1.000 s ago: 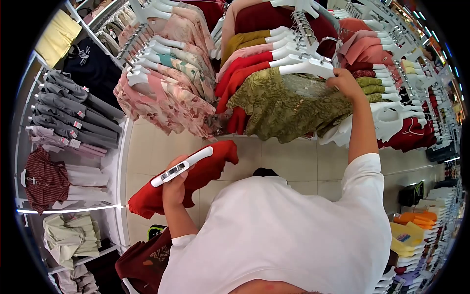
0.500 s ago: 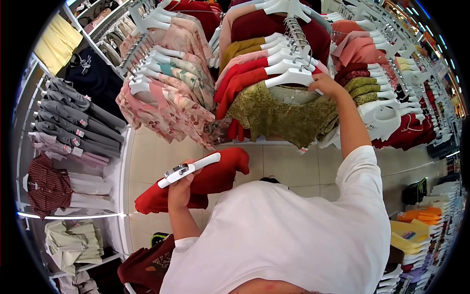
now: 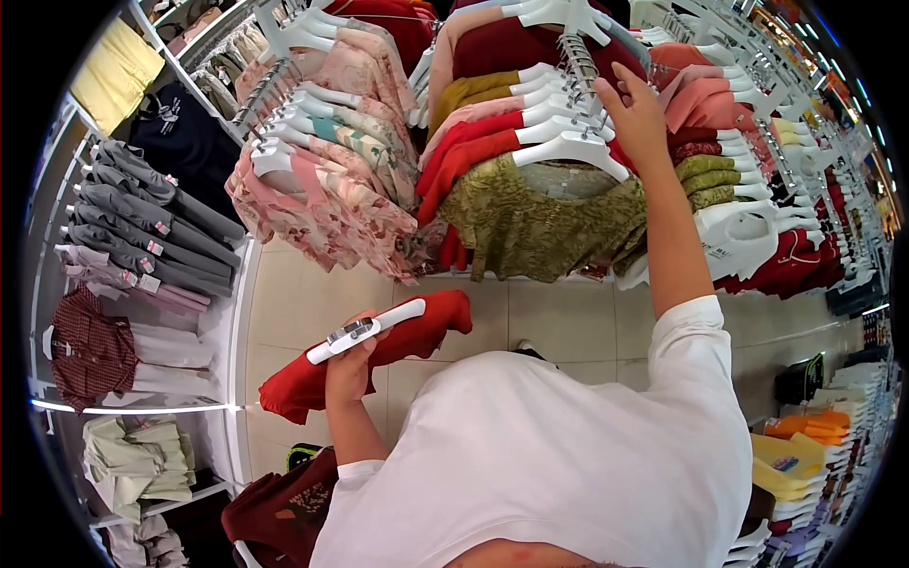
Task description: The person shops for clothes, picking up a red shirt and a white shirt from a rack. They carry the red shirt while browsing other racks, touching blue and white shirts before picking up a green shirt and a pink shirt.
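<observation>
My left hand (image 3: 352, 367) is wrapped round a white hanger (image 3: 367, 330), low over the floor. From that hanger hangs a red garment (image 3: 417, 331). My right hand (image 3: 636, 112) is raised beside the middle rack, fingers apart and nothing visible in them. It is close to the row of metal hanger hooks (image 3: 579, 66). Below it, an olive-green patterned top (image 3: 540, 227) hangs at the front of the row on a white hanger (image 3: 573, 150). Directly behind that top are orange-red and red garments (image 3: 464, 156).
Pink floral tops (image 3: 322, 213) hang on the rack to the left. Grey trousers (image 3: 156, 227) and a checked shirt (image 3: 93, 346) line the left wall. On the right are green and white garments (image 3: 734, 237). A dark maroon garment (image 3: 284, 506) is near my left elbow.
My right hand has let go of the olive top's hanger and moved up and back along the rack. My left hand still holds the red garment's hanger, almost unmoved.
</observation>
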`<state>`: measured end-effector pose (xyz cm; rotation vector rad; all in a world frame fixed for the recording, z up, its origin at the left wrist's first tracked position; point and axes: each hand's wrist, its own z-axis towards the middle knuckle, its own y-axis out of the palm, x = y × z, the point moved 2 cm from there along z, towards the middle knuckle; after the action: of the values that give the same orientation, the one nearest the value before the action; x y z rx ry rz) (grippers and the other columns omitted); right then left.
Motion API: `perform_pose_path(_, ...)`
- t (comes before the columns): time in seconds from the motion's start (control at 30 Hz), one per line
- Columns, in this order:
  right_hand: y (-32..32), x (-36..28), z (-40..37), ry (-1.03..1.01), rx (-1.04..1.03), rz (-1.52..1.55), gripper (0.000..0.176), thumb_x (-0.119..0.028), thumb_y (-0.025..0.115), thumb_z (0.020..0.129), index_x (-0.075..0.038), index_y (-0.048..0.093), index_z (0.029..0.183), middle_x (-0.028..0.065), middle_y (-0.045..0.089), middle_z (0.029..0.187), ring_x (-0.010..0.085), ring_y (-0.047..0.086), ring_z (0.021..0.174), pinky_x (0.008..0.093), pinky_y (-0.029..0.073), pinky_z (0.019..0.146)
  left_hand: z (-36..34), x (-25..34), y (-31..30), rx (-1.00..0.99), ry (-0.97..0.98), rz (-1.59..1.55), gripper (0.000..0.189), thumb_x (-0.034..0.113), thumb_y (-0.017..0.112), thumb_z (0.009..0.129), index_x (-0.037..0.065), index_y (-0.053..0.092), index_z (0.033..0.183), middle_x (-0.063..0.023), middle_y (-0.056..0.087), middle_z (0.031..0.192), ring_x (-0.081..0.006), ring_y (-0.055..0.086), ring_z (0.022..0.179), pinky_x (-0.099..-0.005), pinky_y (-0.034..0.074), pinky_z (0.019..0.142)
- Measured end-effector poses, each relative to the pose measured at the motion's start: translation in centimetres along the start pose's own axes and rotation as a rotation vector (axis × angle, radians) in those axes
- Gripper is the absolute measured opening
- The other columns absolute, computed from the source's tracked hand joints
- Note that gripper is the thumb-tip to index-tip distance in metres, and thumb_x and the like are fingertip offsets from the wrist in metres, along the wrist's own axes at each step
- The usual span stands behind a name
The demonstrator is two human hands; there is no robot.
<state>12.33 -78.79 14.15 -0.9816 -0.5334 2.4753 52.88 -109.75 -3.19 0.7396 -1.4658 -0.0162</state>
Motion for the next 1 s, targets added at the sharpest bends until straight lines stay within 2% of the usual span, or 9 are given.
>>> perform_pose_path(0.13, 2.7, -0.5, 0.0, -0.03, 0.074, -0.09, 0.074, -0.06, 0.059, 0.088, -0.002, 0.055, 0.133, 0.0198, 0.056, 0.134, 0.0342, 0.054, 0.122, 0.0415, 0.044, 0.1, 0.2, -0.1, 0.4, -0.035, -0.028, 0.02, 0.048, 0.011, 0.074, 0.084, -0.002, 0.057, 0.127, -0.0094, 0.063, 0.117, -0.0249, 0.061, 0.11, -0.04, 0.049, 0.102)
perform_pose_path(0.23, 4.2, -0.3, 0.1, 0.034, 0.122, -0.065, 0.058, -0.049, 0.062, 0.088, -0.002, 0.062, 0.121, 0.0172, 0.064, 0.12, 0.0345, 0.061, 0.11, 0.0403, 0.048, 0.092, 0.0, -0.2, 0.4, -0.033, -0.03, 0.032, 0.048, 0.012, 0.074, 0.085, -0.002, 0.057, 0.127, -0.0089, 0.063, 0.117, -0.0241, 0.062, 0.109, -0.0393, 0.049, 0.102)
perform_pose_path(0.3, 4.7, -0.5, 0.0, 0.05, 0.178, -0.046, 0.046, -0.039, 0.062, 0.087, -0.002, 0.065, 0.114, 0.0156, 0.068, 0.11, 0.0344, 0.064, 0.1, 0.0405, 0.05, 0.085, -0.1, -0.5, -0.1, -0.041, -0.022, 0.043, 0.043, 0.012, 0.073, 0.086, -0.001, 0.06, 0.125, -0.0105, 0.062, 0.123, -0.0285, 0.061, 0.114, -0.0456, 0.049, 0.102)
perform_pose_path(0.4, 4.6, -0.7, 0.1, 0.092, 0.139, -0.031, 0.047, -0.038, 0.062, 0.086, -0.003, 0.065, 0.116, 0.0159, 0.066, 0.115, 0.0337, 0.063, 0.104, 0.04, 0.049, 0.088, -0.2, -0.8, -0.5, -0.044, -0.029, 0.039, 0.04, 0.013, 0.072, 0.087, 0.001, 0.061, 0.123, -0.0114, 0.061, 0.126, -0.0308, 0.06, 0.116, -0.0485, 0.049, 0.103)
perform_pose_path(0.6, 5.5, 1.4, 0.4, -0.039, 0.24, -0.058, 0.051, -0.037, 0.064, 0.083, -0.002, 0.063, 0.121, 0.0154, 0.063, 0.125, 0.033, 0.06, 0.113, 0.0385, 0.046, 0.096, -0.1, -1.0, -0.5, -0.053, -0.028, 0.019, 0.036, 0.012, 0.07, 0.088, 0.001, 0.062, 0.122, -0.0116, 0.061, 0.126, -0.0311, 0.06, 0.116, -0.0488, 0.048, 0.103)
perform_pose_path(0.7, 4.7, 0.6, 0.5, 0.066, 0.098, 0.073, 0.052, -0.037, 0.064, 0.082, -0.002, 0.064, 0.121, 0.0157, 0.062, 0.126, 0.0331, 0.059, 0.115, 0.0383, 0.045, 0.098, 0.0, -0.8, -0.3, -0.061, -0.013, 0.018, 0.034, 0.011, 0.07, 0.088, 0.003, 0.062, 0.121, -0.0119, 0.061, 0.127, -0.0311, 0.06, 0.116, -0.049, 0.049, 0.103)
perform_pose_path(0.83, 5.0, 1.3, 0.7, 0.011, 0.12, -0.007, 0.051, -0.037, 0.064, 0.083, -0.002, 0.064, 0.12, 0.0157, 0.062, 0.125, 0.032, 0.058, 0.115, 0.0383, 0.044, 0.099, -0.2, -0.8, -0.3, -0.072, -0.003, 0.022, 0.032, 0.011, 0.07, 0.088, 0.004, 0.063, 0.119, -0.0123, 0.061, 0.127, -0.0311, 0.06, 0.116, -0.0492, 0.049, 0.102)
perform_pose_path(0.93, 5.0, 1.2, 0.7, 0.0, 0.129, -0.026, 0.05, -0.037, 0.064, 0.083, -0.002, 0.064, 0.12, 0.0158, 0.062, 0.123, 0.0316, 0.058, 0.115, 0.0386, 0.044, 0.099, -0.4, -0.6, 0.0, -0.059, -0.026, -0.028, 0.042, 0.007, 0.071, 0.086, -0.001, 0.059, 0.126, -0.009, 0.064, 0.117, -0.025, 0.062, 0.11, -0.0398, 0.048, 0.101)
perform_pose_path(1.0, 4.9, 1.1, 0.6, -0.007, 0.135, -0.038, 0.05, -0.037, 0.064, 0.084, -0.002, 0.065, 0.12, 0.0157, 0.062, 0.122, 0.0314, 0.058, 0.114, 0.0389, 0.044, 0.098, -0.5, -0.7, 0.0, -0.053, -0.038, -0.038, 0.042, 0.007, 0.071, 0.086, 0.0, 0.059, 0.126, -0.009, 0.064, 0.117, -0.0249, 0.062, 0.109, -0.0395, 0.048, 0.101)
